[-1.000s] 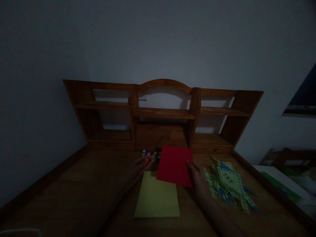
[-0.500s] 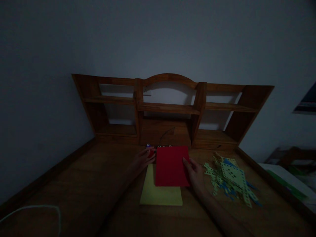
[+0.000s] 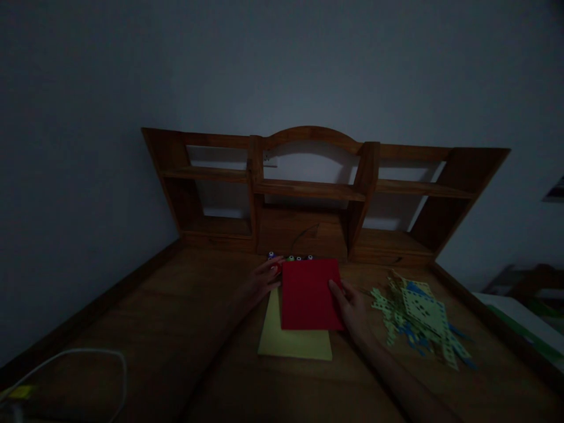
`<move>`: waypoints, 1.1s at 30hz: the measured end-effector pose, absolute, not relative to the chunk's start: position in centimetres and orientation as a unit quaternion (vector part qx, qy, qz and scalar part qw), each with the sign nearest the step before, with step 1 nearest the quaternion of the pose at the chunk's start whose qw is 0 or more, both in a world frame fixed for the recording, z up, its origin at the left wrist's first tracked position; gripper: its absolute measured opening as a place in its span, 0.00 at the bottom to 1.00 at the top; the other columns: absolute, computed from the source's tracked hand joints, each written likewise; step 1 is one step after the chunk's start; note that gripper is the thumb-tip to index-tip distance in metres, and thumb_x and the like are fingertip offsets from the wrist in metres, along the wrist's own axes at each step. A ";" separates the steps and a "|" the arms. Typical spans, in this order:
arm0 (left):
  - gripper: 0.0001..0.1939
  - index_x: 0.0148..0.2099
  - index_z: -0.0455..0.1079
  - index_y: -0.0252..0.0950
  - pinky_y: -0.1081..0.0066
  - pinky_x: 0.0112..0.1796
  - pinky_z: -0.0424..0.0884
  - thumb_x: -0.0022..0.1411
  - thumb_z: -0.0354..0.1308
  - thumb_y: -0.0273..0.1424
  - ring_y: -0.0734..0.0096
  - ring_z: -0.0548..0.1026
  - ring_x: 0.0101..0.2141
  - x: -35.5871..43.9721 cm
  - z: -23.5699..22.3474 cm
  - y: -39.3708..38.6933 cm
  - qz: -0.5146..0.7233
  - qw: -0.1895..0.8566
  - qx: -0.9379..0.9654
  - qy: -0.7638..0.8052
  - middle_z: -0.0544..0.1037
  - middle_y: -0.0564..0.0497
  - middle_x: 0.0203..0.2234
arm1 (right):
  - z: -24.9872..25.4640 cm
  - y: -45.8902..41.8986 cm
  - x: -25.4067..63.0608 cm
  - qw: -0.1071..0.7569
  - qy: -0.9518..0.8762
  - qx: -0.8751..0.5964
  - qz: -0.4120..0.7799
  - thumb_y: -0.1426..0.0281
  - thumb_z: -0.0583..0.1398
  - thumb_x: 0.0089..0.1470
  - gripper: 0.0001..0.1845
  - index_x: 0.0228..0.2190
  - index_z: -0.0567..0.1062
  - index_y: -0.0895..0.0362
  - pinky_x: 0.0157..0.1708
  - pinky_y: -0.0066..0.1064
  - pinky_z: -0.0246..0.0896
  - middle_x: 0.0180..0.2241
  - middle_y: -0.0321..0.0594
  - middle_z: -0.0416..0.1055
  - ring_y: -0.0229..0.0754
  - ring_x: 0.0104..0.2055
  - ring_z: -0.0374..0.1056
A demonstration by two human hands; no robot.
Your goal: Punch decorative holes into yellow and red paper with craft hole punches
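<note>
A square red sheet (image 3: 311, 296) is pinched at its right edge by my right hand (image 3: 351, 305), thumb on top. Under it, partly covered, a pale yellow sheet or stack (image 3: 295, 343) lies on the table. My left hand (image 3: 263, 279) is at the red sheet's upper left corner. Its fingers are closed around a small round red spool (image 3: 275, 269), white in the middle, which looks like thread. Just behind the sheet stand several small spools (image 3: 291, 258) with white tops, partly hidden by the sheet and my left fingers.
Light green and blue cut pieces with holes (image 3: 423, 317) lie in a heap on the right of the wooden table (image 3: 145, 317). A wooden shelf unit (image 3: 308, 189) stands along the back. A white cable (image 3: 94, 351) curves at the lower left.
The view has shifted slightly, so the table and shelf appear farther right. Both hands keep their holds, and the red sheet stays over the yellow one.
</note>
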State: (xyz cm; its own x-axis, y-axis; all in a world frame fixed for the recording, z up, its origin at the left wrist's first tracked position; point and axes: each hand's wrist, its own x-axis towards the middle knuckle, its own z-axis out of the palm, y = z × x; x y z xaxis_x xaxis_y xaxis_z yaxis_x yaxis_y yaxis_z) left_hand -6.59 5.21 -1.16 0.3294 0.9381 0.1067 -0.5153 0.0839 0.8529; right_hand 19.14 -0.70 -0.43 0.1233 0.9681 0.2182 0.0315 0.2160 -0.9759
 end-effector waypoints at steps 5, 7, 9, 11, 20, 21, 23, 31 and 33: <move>0.23 0.56 0.67 0.39 0.53 0.54 0.61 0.59 0.60 0.32 0.52 0.64 0.57 -6.5 -1.3 5.2 0.523 0.694 0.430 0.244 0.66 0.42 0.58 | -0.1 -0.8 19.0 0.578 -0.520 -0.487 0.397 0.50 0.61 0.48 0.25 0.36 0.78 0.59 0.33 0.34 0.63 0.34 0.42 0.77 0.51 0.35 0.70; 0.22 0.56 0.67 0.38 0.53 0.54 0.62 0.59 0.60 0.31 0.53 0.66 0.56 -6.5 -1.3 5.3 0.527 0.695 0.426 0.240 0.67 0.41 0.57 | -0.1 -0.8 19.0 0.573 -0.515 -0.490 0.408 0.50 0.60 0.49 0.25 0.36 0.77 0.59 0.33 0.34 0.63 0.34 0.42 0.77 0.51 0.35 0.70; 0.21 0.56 0.67 0.38 0.52 0.54 0.62 0.59 0.60 0.31 0.53 0.67 0.55 -6.4 -1.3 5.3 0.529 0.697 0.422 0.236 0.67 0.41 0.57 | -0.1 -0.9 19.0 0.569 -0.508 -0.492 0.419 0.49 0.60 0.49 0.26 0.38 0.77 0.59 0.31 0.34 0.64 0.33 0.42 0.77 0.51 0.35 0.70; 0.21 0.56 0.67 0.39 0.52 0.54 0.61 0.60 0.59 0.31 0.54 0.67 0.55 -6.3 -1.2 5.3 0.528 0.700 0.421 0.233 0.67 0.41 0.57 | -0.1 -0.9 19.0 0.569 -0.507 -0.494 0.417 0.50 0.60 0.49 0.26 0.39 0.77 0.59 0.30 0.33 0.63 0.33 0.42 0.77 0.51 0.35 0.70; 0.22 0.55 0.68 0.39 0.52 0.54 0.61 0.58 0.61 0.31 0.54 0.66 0.55 -6.0 -0.8 4.8 0.522 0.701 0.424 0.238 0.69 0.42 0.55 | -0.4 -0.9 19.1 0.571 -0.509 -0.489 0.419 0.51 0.60 0.50 0.23 0.36 0.77 0.57 0.30 0.33 0.62 0.32 0.41 0.77 0.50 0.34 0.70; 0.23 0.55 0.68 0.38 0.52 0.54 0.61 0.57 0.61 0.31 0.53 0.66 0.55 -6.0 -0.8 4.8 0.522 0.701 0.423 0.240 0.70 0.41 0.55 | -0.4 -0.9 19.1 0.570 -0.513 -0.488 0.417 0.51 0.60 0.50 0.23 0.36 0.77 0.57 0.30 0.33 0.62 0.32 0.41 0.77 0.49 0.34 0.70; 0.23 0.55 0.68 0.36 0.52 0.55 0.60 0.57 0.62 0.31 0.53 0.67 0.55 -6.1 -0.8 4.8 0.525 0.698 0.423 0.242 0.71 0.40 0.53 | -0.3 -1.0 19.1 0.568 -0.518 -0.487 0.414 0.52 0.60 0.51 0.22 0.35 0.77 0.58 0.30 0.32 0.61 0.31 0.41 0.77 0.49 0.33 0.70; 0.24 0.55 0.68 0.36 0.57 0.58 0.57 0.55 0.63 0.29 0.56 0.67 0.55 -6.0 -1.0 4.8 0.521 0.695 0.430 0.248 0.74 0.42 0.50 | 0.2 -1.0 19.1 0.571 -0.530 -0.483 0.400 0.51 0.60 0.50 0.23 0.34 0.78 0.58 0.28 0.32 0.60 0.33 0.42 0.77 0.48 0.32 0.69; 0.23 0.54 0.69 0.35 0.58 0.58 0.57 0.55 0.63 0.28 0.57 0.68 0.54 -5.9 -1.2 4.9 0.521 0.695 0.427 0.252 0.73 0.42 0.51 | 0.1 -1.0 19.1 0.566 -0.534 -0.484 0.400 0.51 0.60 0.50 0.22 0.33 0.77 0.58 0.28 0.31 0.60 0.32 0.41 0.77 0.48 0.32 0.69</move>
State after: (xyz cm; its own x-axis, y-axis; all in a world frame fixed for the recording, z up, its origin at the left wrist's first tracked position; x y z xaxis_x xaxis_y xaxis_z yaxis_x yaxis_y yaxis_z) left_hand -5.93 4.91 -1.16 0.3292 0.9395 0.0943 -0.5088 0.0923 0.8559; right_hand 19.13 -1.02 0.10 0.1097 0.9699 0.2174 0.0650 0.2112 -0.9753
